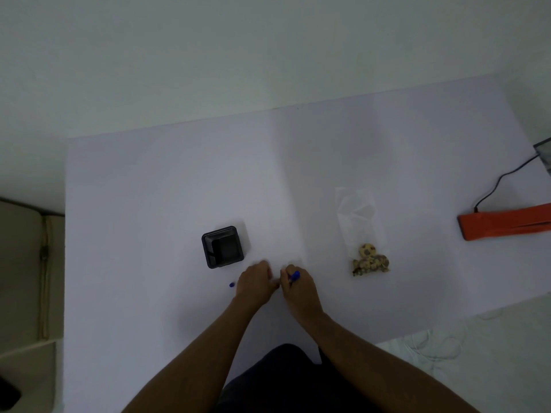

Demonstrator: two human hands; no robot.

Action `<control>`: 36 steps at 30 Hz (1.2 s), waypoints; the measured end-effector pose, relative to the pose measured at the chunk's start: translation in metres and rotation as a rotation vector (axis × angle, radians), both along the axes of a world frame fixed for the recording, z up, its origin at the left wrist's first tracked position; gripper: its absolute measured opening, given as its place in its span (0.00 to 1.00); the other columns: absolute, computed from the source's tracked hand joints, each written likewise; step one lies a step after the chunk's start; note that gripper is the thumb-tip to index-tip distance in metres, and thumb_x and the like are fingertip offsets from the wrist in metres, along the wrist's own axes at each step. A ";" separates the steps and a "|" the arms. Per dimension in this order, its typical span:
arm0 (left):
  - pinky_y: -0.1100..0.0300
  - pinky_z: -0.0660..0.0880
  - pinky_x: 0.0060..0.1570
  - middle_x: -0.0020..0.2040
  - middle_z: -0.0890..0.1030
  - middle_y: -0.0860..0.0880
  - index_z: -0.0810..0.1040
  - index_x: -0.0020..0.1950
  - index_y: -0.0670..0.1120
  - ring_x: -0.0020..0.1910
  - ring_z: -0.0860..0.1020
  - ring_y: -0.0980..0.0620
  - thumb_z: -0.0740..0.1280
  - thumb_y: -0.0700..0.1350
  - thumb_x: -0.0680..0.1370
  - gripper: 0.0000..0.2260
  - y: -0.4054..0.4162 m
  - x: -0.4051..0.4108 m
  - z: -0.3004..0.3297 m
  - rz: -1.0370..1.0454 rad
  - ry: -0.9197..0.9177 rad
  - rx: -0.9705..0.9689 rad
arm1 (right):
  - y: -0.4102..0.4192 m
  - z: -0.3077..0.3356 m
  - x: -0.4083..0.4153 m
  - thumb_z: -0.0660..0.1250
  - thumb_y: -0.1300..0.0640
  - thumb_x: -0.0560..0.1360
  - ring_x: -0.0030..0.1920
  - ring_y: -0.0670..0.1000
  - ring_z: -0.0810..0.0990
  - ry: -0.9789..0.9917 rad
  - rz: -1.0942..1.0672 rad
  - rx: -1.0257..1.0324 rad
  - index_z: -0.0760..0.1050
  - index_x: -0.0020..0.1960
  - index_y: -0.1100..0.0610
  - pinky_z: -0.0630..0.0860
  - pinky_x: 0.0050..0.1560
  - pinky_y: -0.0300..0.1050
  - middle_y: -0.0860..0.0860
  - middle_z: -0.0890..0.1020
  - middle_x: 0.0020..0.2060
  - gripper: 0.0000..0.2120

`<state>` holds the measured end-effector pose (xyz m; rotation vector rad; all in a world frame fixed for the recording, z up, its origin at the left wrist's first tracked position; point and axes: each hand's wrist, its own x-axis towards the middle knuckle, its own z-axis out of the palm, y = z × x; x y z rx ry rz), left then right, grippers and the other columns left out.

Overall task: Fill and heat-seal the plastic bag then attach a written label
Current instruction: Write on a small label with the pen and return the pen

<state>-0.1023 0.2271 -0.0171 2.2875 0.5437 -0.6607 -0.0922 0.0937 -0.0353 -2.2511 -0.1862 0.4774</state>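
A clear plastic bag [359, 222] lies flat on the white table [167, 180], right of centre, with several cookies [369, 260] at its near end. My right hand [298, 289] is shut on a blue pen [294, 275], tip down on the table. My left hand [255, 281] rests beside it, fingers pressed on a small white label [293, 261] that is hard to make out against the table. The pen's blue cap [232, 284] lies left of my left hand. An orange heat sealer [504, 223] sits at the right edge.
A black square tray [223, 246] stands just beyond my left hand. A black cable [501, 181] runs from the sealer toward the far right. A beige surface [24, 263] borders the table's left side.
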 end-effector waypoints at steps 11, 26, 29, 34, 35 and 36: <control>0.56 0.75 0.39 0.37 0.75 0.50 0.70 0.42 0.48 0.34 0.72 0.54 0.67 0.49 0.77 0.08 0.000 -0.004 0.010 -0.035 0.016 -0.005 | -0.002 0.002 -0.005 0.61 0.60 0.82 0.29 0.44 0.69 0.032 -0.003 0.063 0.70 0.37 0.56 0.66 0.32 0.33 0.46 0.71 0.29 0.15; 0.62 0.74 0.48 0.56 0.74 0.46 0.73 0.64 0.44 0.51 0.77 0.50 0.66 0.50 0.79 0.16 0.051 -0.072 0.017 0.212 -0.206 0.127 | 0.005 0.002 -0.009 0.62 0.56 0.82 0.31 0.50 0.74 0.009 -0.030 0.142 0.68 0.35 0.55 0.75 0.34 0.50 0.51 0.74 0.30 0.17; 0.63 0.73 0.44 0.48 0.78 0.45 0.78 0.54 0.41 0.46 0.79 0.48 0.65 0.47 0.81 0.09 0.056 -0.072 0.011 0.133 -0.169 0.125 | 0.012 0.008 -0.010 0.63 0.56 0.82 0.30 0.55 0.73 0.004 0.015 0.157 0.69 0.35 0.59 0.75 0.34 0.56 0.55 0.74 0.29 0.17; 0.63 0.79 0.41 0.39 0.82 0.50 0.81 0.45 0.45 0.35 0.80 0.55 0.66 0.40 0.80 0.06 0.056 -0.068 0.035 0.428 -0.283 -0.135 | 0.038 0.063 -0.005 0.64 0.46 0.80 0.35 0.55 0.80 0.138 -0.025 0.305 0.79 0.39 0.62 0.79 0.38 0.50 0.57 0.82 0.33 0.20; 0.66 0.78 0.39 0.37 0.83 0.50 0.82 0.46 0.45 0.34 0.81 0.55 0.65 0.39 0.80 0.07 0.055 -0.066 0.049 0.513 -0.314 -0.212 | 0.043 0.079 -0.004 0.63 0.45 0.80 0.36 0.54 0.82 0.189 -0.064 0.343 0.82 0.42 0.59 0.79 0.38 0.46 0.56 0.84 0.35 0.20; 0.66 0.78 0.37 0.37 0.83 0.49 0.82 0.47 0.44 0.33 0.81 0.55 0.64 0.40 0.81 0.07 0.056 -0.064 0.064 0.590 -0.336 -0.274 | 0.048 0.095 -0.002 0.61 0.44 0.81 0.37 0.53 0.83 0.235 -0.100 0.374 0.84 0.44 0.56 0.79 0.36 0.44 0.54 0.85 0.37 0.20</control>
